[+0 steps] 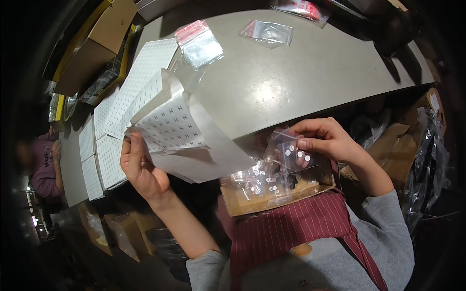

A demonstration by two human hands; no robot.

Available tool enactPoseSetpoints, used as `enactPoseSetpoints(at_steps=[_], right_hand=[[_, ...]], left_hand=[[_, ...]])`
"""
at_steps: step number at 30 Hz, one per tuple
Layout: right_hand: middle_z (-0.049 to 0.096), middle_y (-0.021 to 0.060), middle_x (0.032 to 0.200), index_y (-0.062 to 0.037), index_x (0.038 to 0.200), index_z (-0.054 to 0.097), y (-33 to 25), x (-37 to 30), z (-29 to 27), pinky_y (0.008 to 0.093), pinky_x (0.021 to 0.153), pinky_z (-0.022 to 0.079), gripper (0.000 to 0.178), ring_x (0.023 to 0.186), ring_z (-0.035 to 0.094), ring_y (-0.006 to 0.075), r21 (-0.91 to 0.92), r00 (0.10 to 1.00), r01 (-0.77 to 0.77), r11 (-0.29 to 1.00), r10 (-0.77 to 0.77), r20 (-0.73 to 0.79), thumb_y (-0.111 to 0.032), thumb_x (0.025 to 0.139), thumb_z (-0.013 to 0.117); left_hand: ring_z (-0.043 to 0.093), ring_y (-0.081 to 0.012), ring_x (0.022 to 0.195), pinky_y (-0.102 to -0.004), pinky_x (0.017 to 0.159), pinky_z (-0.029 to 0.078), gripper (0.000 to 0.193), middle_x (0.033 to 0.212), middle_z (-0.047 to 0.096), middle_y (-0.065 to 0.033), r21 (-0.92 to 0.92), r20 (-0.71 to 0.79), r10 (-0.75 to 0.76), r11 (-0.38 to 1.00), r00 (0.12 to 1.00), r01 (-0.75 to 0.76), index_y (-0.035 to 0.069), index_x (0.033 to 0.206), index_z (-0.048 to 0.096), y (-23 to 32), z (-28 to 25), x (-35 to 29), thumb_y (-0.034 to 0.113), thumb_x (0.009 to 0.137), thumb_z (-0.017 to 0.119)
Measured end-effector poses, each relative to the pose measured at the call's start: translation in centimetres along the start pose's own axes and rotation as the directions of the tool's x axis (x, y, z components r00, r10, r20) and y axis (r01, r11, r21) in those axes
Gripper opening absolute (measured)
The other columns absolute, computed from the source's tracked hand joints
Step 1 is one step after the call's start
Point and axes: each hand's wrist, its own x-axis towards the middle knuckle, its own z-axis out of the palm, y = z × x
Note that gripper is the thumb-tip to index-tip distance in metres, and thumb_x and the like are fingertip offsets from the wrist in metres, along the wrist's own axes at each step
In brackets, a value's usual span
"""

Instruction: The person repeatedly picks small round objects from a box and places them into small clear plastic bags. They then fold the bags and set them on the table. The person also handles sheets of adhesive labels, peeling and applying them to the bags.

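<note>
My left hand [145, 169] pinches the edge of a sheet of printed labels [167, 123], which is lifted off the table and curls over to the right. Between the thumb and fingers of my right hand [323, 138] is a small clear zip bag [286, 145] with several round white pieces in it. That bag hangs over an open cardboard box [233, 206] on my lap. More clear bags [262, 177] with small white pieces lie inside the box.
Stacks of printed label sheets [109, 160] cover the table's left side. Bundles of clear zip bags [201, 46] lie at the back of the grey table [310, 63]. Cardboard boxes stand at far left [99, 43] and at right [393, 145]. Another person [46, 165] is at far left.
</note>
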Motion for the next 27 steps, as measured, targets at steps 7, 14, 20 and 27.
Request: enactPoseSetpoints(at_steps=[7,14,20,27], right_hand=[[0.072,0.0102,0.102,0.0069,0.128,0.062,0.4,0.0,-0.4,0.0297,0.08,0.059,0.033,0.086,0.07,0.014,0.01,1.0,-0.008,1.0,0.008,0.011,0.0,0.096,0.06],[0.071,0.013,0.114,0.0063,0.133,0.058,0.6,-0.2,-0.5,0.03,0.086,0.058,0.039,0.091,0.071,0.0155,0.078,0.998,-0.021,0.997,0.017,0.055,0.002,0.094,0.06],[0.07,0.0147,0.116,0.0051,0.135,0.056,0.5,-1.3,-0.1,0.0321,0.09,0.057,0.046,0.098,0.072,0.0186,-0.02,0.995,0.024,1.0,-0.022,0.102,0.006,0.09,0.057],[0.072,0.0142,0.11,0.0059,0.128,0.062,0.6,-2.3,0.2,0.0348,0.092,0.057,0.05,0.099,0.072,0.0195,-0.15,0.998,0.022,0.988,-0.013,0.057,0.01,0.079,0.053]], left_hand=[[0.067,-0.0158,0.103,-0.029,0.095,0.053,0.02,0.113,0.071,-0.0105,-0.043,0.045,-0.031,0.999,0.998,0.033,-0.003,0.118,0.066,0.4,0.1,0.3,0.009,0.102,0.061],[0.067,-0.0152,0.103,-0.0288,0.095,0.052,0.02,0.113,0.072,-0.0104,-0.03,-0.024,-0.021,0.999,0.999,0.021,-0.003,0.117,0.066,0.3,0.2,0.2,0.009,0.101,0.062],[0.068,-0.0156,0.103,-0.0285,0.095,0.053,0.02,0.113,0.072,-0.0111,-0.026,-0.007,-0.005,1.0,1.0,0.004,-0.004,0.117,0.066,0.2,-0.3,0.2,0.007,0.101,0.061],[0.068,-0.0156,0.102,-0.0278,0.094,0.053,0.02,0.112,0.072,-0.012,-0.048,0.013,-0.012,0.999,1.0,0.013,-0.004,0.118,0.065,0.4,0.1,0.1,0.005,0.1,0.062]])
